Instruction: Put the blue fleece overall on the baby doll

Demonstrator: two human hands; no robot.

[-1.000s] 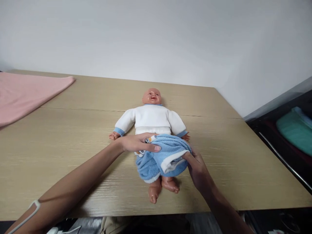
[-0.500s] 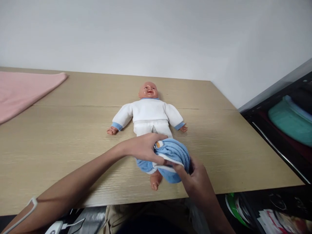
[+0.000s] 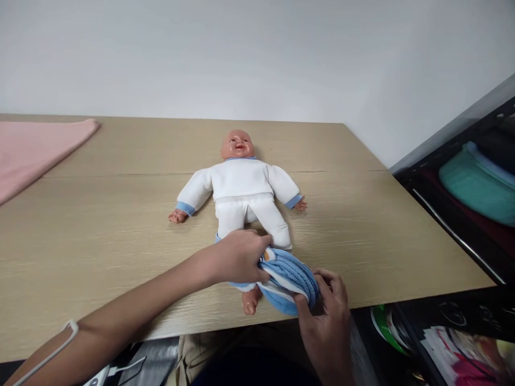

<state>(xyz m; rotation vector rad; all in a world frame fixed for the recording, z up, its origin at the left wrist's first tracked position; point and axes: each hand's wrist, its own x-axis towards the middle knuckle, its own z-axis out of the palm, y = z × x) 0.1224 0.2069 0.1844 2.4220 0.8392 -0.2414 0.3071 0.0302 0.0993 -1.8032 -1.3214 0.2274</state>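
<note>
A baby doll [image 3: 243, 179] in a white top with blue cuffs and white leggings lies on its back, head toward the wall. Blue terry pants [image 3: 292, 276] with white trim are bunched around its lower legs. One bare doll foot [image 3: 250, 301] pokes out of the left leg opening; the other foot is hidden by the bunched cloth. My left hand [image 3: 243, 257] lies across the doll's shins, fingers closed on the waist edge of the pants beside a small orange-and-white patch. On the far right side of the gathered cloth, my right hand [image 3: 325, 305] pinches its edge between thumb and fingers.
A pink cloth [image 3: 36, 153] lies flat at the table's left. The wooden table [image 3: 120, 214] meets a white wall at the back. To the right, a dark shelf holds a teal container [image 3: 477, 185]. Below the front edge are papers [image 3: 446, 348] and a white cable [image 3: 129, 367].
My right hand has moved down and right, stretching the pants away from the doll. The doll's right-side leg now shows down to its lower end. The camera view has shifted slightly.
</note>
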